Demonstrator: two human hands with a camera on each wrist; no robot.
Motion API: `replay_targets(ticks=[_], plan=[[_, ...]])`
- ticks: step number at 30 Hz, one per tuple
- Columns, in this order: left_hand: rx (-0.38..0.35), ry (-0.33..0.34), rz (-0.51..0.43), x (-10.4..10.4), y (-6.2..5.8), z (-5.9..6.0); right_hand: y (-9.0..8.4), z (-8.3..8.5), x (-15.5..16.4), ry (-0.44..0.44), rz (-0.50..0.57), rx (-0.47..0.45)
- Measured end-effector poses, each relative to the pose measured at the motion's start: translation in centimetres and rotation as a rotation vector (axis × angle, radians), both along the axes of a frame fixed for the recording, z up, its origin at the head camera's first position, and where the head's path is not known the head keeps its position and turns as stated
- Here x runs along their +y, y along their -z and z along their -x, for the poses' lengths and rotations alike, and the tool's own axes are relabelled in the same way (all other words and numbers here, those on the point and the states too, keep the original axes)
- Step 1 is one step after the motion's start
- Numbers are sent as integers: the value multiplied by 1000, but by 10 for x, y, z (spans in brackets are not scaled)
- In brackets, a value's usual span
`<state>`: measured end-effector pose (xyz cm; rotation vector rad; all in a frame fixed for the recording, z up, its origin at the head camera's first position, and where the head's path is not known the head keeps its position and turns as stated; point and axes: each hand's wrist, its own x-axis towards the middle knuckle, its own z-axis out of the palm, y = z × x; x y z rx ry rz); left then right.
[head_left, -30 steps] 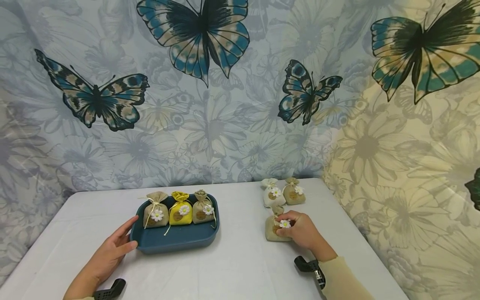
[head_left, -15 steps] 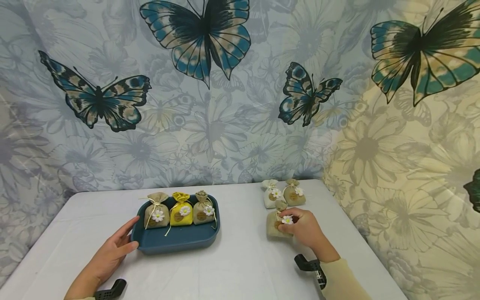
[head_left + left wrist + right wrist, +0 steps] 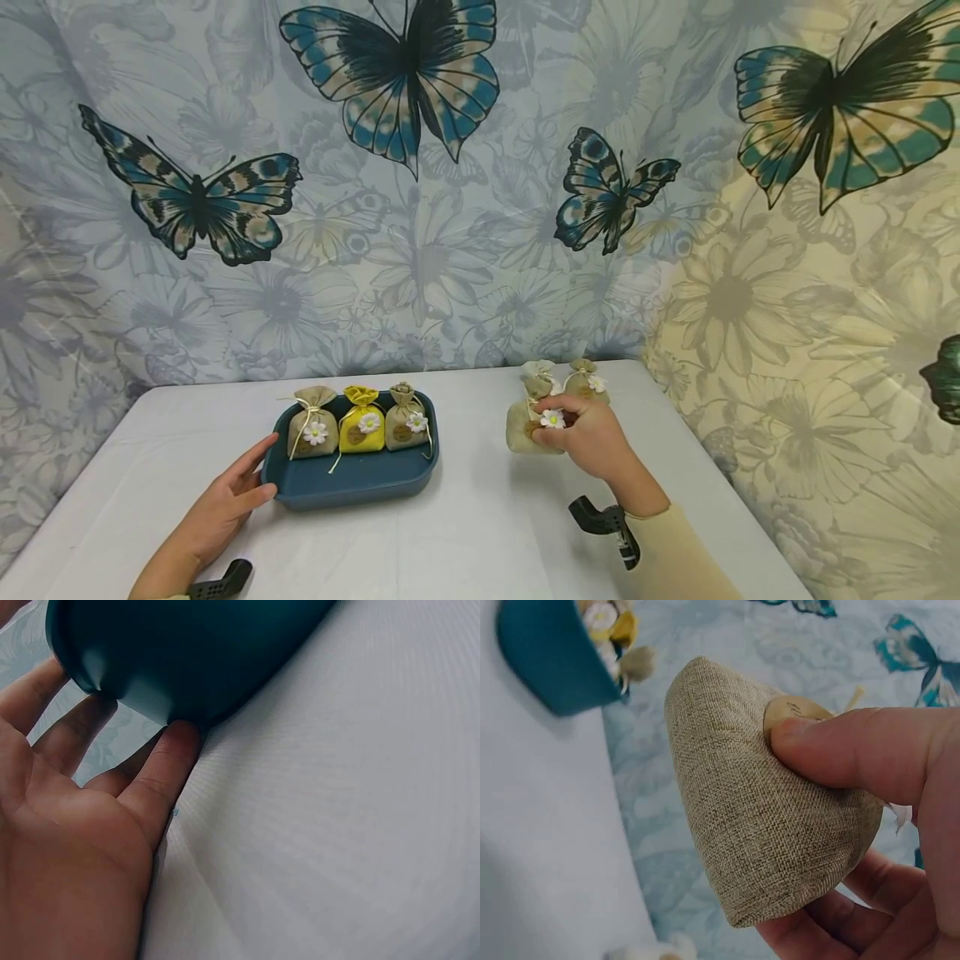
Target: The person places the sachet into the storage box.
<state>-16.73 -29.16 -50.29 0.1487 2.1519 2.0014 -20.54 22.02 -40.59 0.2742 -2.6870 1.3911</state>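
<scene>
The white table [image 3: 465, 533] carries a blue tray [image 3: 352, 479] left of middle, three sachets standing along its far wall. The left hand [image 3: 225, 508] lies flat, fingers straight against the tray's near-left corner. The right hand [image 3: 592, 437] pinches a burlap sachet [image 3: 522, 429] – lifted off the table, neck up – right of the tray, toward the far-right corner.

**Burlap pouch held clear of table; blue tray steadied**

The burlap pouch [image 3: 525, 427] is small, tan and coarse-woven, tied at the neck, with a white daisy and a round brown tag on its front. The right hand [image 3: 592, 437] pinches it, thumb on the tag, raised above the white table. The dark blue tray [image 3: 352, 479], rounded at the corners, lies flat; the left hand [image 3: 225, 508] touches its near left corner with straight fingers.
</scene>
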Motion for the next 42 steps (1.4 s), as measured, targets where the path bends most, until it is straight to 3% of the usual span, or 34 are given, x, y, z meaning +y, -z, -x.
replay_targets(ticks=[6,15,26,42], plan=[[-4,1,-6,0,1,1,-18,-3,-19,-59,46,58],[-15,-2,-8,-1,2,3,-35,-7,-59,-99,109,7],[-11,-8,17,-1,2,3,-32,-3,-101,-239,102,63],[0,-5,12,-2,4,3,-14,4,-160,-318,74,-2]])
